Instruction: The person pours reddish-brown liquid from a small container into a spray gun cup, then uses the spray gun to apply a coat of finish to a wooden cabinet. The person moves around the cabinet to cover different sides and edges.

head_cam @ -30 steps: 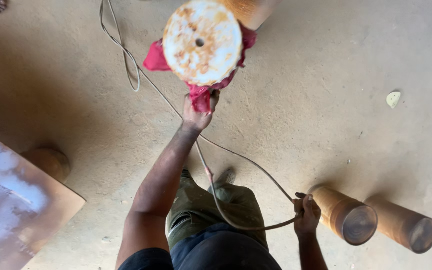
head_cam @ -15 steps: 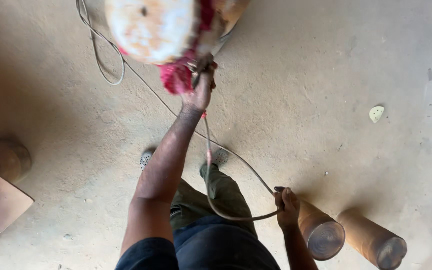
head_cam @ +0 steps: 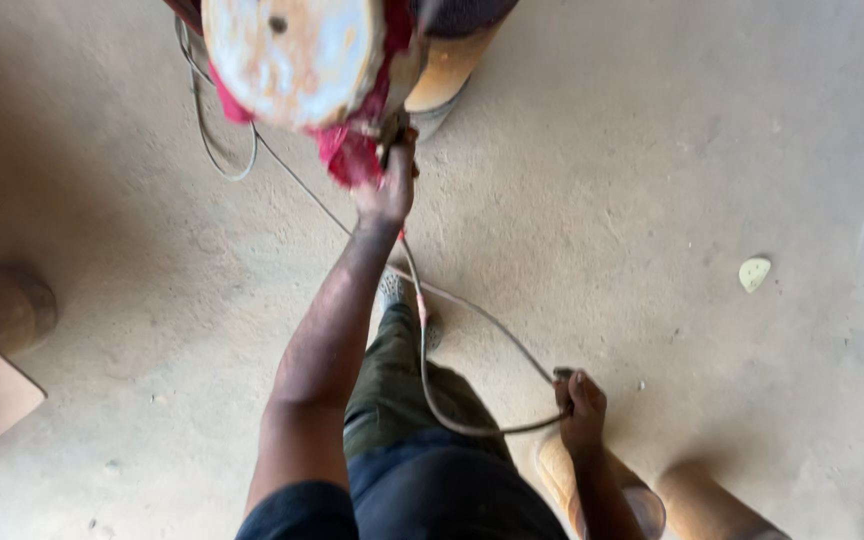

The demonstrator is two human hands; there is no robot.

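Underfoot dusty concrete floor [head_cam: 712, 150]; left hand [head_cam: 387, 195] fingers clamped on red cloth [head_cam: 352, 155], right hand [head_cam: 582, 410] on cable [head_cam: 472, 425].

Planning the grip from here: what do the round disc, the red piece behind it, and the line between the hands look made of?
The round disc looks like painted metal: whitish, chipped, with rust-orange patches and a small hole. The red piece looks like soft cloth, since it hangs in folds. The line, held by left hand and right hand, looks like a thin grey cord or cable, sagging in a loop; which one is unclear.
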